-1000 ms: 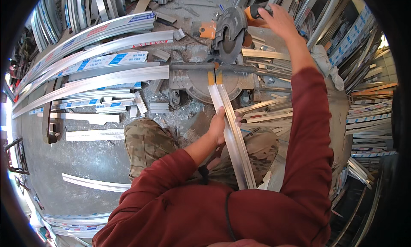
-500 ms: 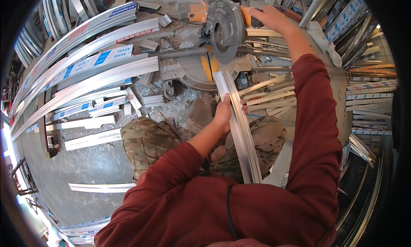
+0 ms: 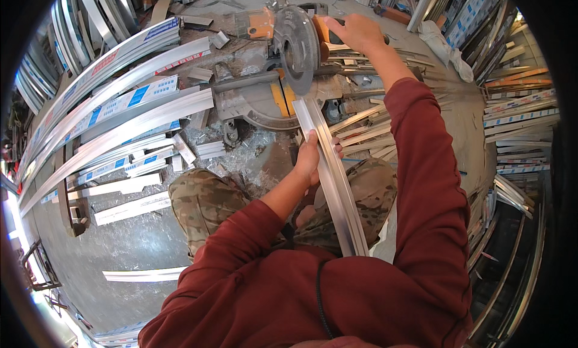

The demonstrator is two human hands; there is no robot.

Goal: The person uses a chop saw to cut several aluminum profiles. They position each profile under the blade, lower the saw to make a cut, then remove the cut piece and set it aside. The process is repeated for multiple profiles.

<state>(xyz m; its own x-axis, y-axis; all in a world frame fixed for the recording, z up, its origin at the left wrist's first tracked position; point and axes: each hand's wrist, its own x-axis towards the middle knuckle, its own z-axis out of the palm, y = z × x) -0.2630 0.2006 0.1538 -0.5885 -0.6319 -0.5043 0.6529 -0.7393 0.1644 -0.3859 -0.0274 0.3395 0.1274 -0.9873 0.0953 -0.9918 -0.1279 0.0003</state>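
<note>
My right hand is closed on the orange-and-black handle of a miter saw, its thumb lying along the top. The saw's round guard and blade are raised above the base, over the yellow slot insert. In my left hand is a long silver aluminium profile, gripped from the left with fingertips showing on its far side. The profile slants from my lap up toward the saw, its far end beside the front of the round saw table. Whether that end touches the table I cannot tell.
Long white and silver profiles lie left of the saw, with short offcuts near them. Thin strips fan out at the right. More stock is stacked at the far right. Metal chips litter the floor around the base.
The whole view has shifted, so the saw appears further left. My right hand has turned a little on the handle. My left hand keeps its grip on the profile.
</note>
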